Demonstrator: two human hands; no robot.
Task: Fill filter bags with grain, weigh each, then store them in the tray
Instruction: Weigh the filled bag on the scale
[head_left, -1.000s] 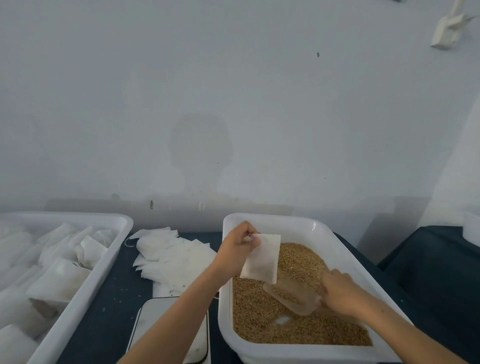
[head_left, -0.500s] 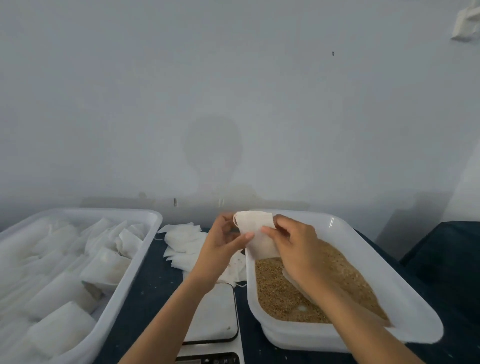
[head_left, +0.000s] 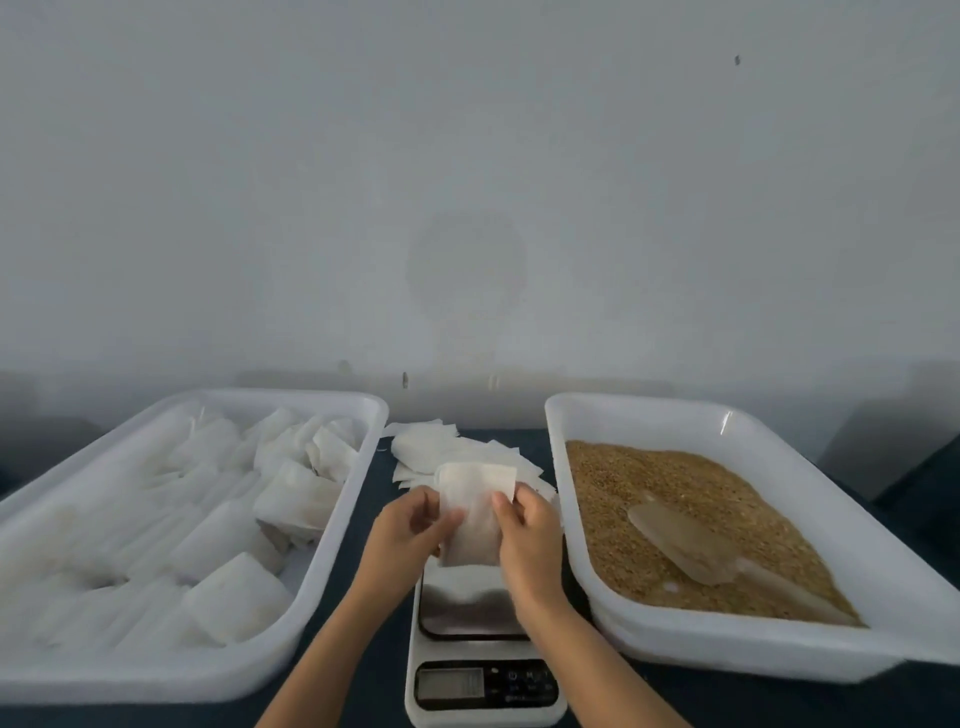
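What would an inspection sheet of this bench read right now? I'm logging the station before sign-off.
Surface: dark table, grain tub right, storage tray left.
Job's things: filter bag held over the scale; scoop lying in the grain; filled bags in the tray.
Clutter: loose empty bags behind the scale.
Grippers: left hand and right hand both grip the bag.
Cables: nothing seen.
Surroundings: plain wall.

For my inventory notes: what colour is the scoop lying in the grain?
The scoop is clear, slightly yellowish plastic; the head view shows it best.
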